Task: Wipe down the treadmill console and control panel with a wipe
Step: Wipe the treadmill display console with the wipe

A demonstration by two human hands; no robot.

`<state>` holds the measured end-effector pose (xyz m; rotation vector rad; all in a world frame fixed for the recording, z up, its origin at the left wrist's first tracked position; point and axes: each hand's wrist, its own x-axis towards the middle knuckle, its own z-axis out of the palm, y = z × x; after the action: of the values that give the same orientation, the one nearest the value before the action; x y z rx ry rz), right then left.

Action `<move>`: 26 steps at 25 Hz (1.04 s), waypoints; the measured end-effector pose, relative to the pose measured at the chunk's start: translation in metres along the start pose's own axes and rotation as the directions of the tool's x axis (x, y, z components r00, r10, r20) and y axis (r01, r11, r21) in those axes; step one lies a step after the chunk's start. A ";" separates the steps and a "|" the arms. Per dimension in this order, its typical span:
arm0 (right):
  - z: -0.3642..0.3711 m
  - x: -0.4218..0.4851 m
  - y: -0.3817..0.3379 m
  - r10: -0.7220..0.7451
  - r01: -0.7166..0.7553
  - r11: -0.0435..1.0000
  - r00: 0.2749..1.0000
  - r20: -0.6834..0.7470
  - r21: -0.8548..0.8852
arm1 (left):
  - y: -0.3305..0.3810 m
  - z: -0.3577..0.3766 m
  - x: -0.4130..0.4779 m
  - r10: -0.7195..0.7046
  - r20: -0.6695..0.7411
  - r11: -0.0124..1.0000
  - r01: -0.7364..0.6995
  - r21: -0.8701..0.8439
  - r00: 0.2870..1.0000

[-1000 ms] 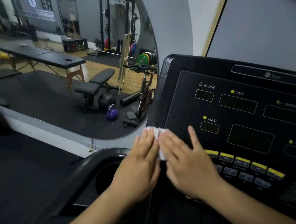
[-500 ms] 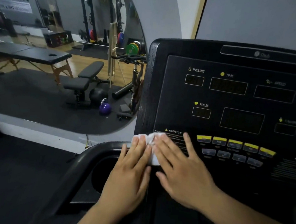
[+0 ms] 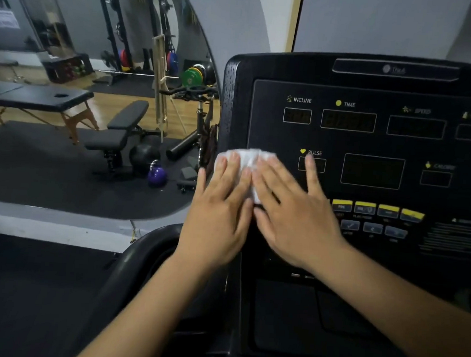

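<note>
The black treadmill console (image 3: 374, 85) fills the right half of the head view, with dark display windows labelled INCLINE, TIME and PULSE and a row of yellow buttons (image 3: 377, 209). A crumpled white wipe (image 3: 248, 157) lies pressed flat against the console's lower left area. My left hand (image 3: 218, 207) and my right hand (image 3: 293, 210) lie side by side on it, fingers extended and spread, palms down. Most of the wipe is hidden under the fingers. My right index finger reaches up to the PULSE window.
A black curved handrail (image 3: 139, 258) with a cup recess sits below left of the console. A wall mirror (image 3: 80, 111) on the left reflects a gym: bench, massage table, squat rack, exercise bike, purple kettlebell. A light wall rises behind the console.
Both hands slid the wipe upward along the console's left side, from beside the yellow button row to the level of the PULSE window. The camera view shifted slightly too.
</note>
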<state>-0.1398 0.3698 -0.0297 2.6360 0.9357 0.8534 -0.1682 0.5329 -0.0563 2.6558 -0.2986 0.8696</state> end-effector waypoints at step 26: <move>-0.033 0.073 0.096 0.034 -0.038 0.999 0.992 -0.123 -0.030 | 0.052 -0.019 0.115 -0.006 -0.088 0.976 0.025 0.214 0.996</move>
<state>-0.0649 0.3419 0.0666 2.6056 0.8979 1.0399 -0.1029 0.4805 0.0399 2.8020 -0.1700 1.0643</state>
